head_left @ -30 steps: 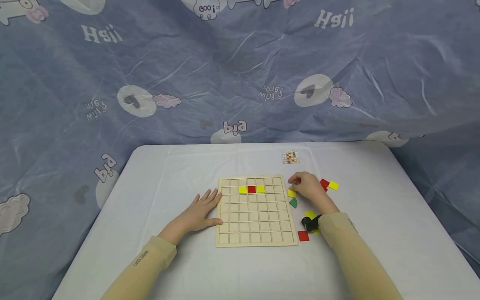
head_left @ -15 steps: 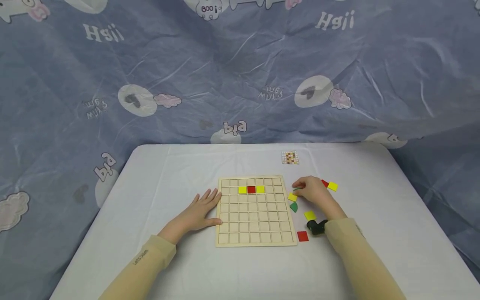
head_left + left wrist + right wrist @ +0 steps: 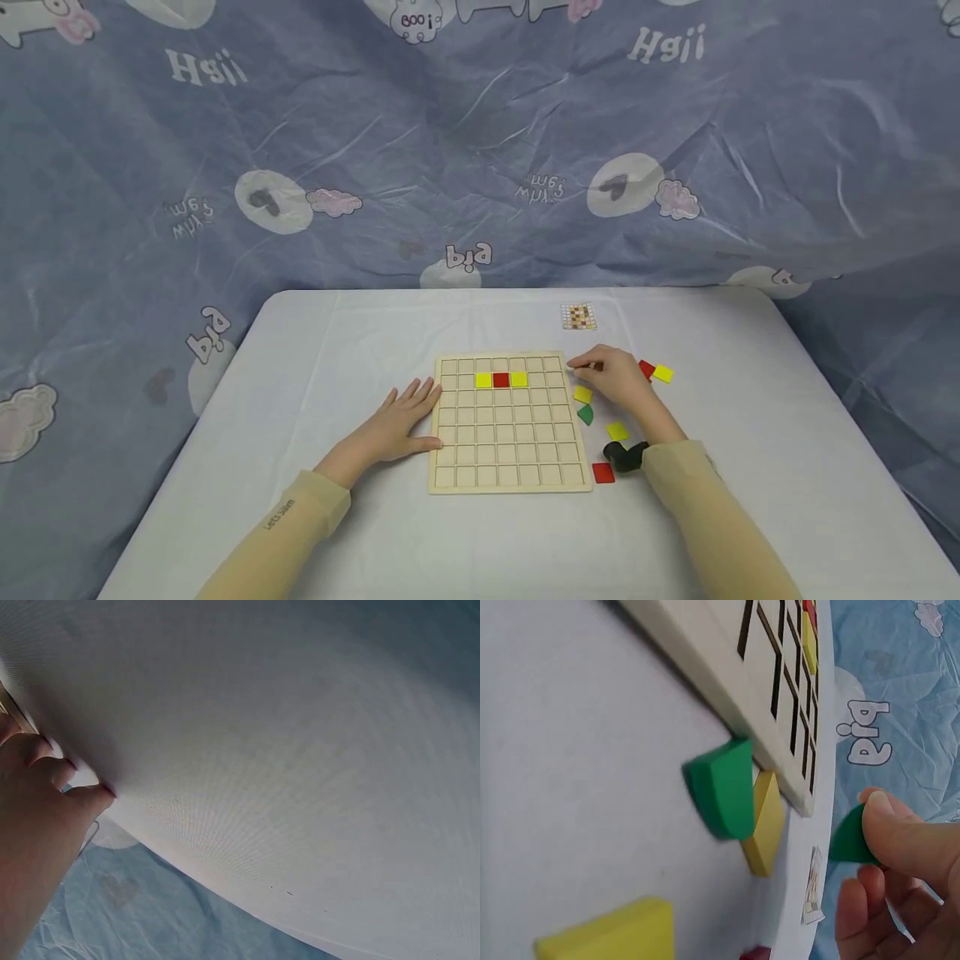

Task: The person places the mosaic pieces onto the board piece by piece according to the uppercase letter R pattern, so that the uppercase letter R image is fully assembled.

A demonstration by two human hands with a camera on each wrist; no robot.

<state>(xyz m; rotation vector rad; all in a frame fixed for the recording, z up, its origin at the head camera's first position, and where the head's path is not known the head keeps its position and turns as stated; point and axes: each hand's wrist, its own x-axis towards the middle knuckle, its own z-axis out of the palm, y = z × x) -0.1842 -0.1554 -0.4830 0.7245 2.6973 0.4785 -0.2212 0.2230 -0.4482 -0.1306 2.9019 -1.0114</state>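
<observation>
My left hand (image 3: 397, 425) lies with spread fingers on the cloth, its fingertips and thumb touching the left edge of the wooden grid board (image 3: 497, 433). Two yellow tiles (image 3: 483, 380) with a red tile (image 3: 501, 380) between them sit in the board's second row from the back. Just off the board's back right corner, my right hand (image 3: 618, 383) pinches a green rounded tile (image 3: 851, 838) between thumb and fingers, held above the table. Another green tile (image 3: 724, 791) lies beside the board's right edge, close to a yellow tile (image 3: 765, 825).
To the right lie a red tile (image 3: 646, 370), a yellow tile (image 3: 663, 373), another yellow tile (image 3: 617, 431) and a red tile (image 3: 603, 472). A black object (image 3: 624, 457) shows by the right sleeve. Behind the board lies a small pattern card (image 3: 579, 316).
The right hand has picked up the green tile from beside the board, drawn back slightly, then moved left toward the board's back right corner. The left hand has stayed still.
</observation>
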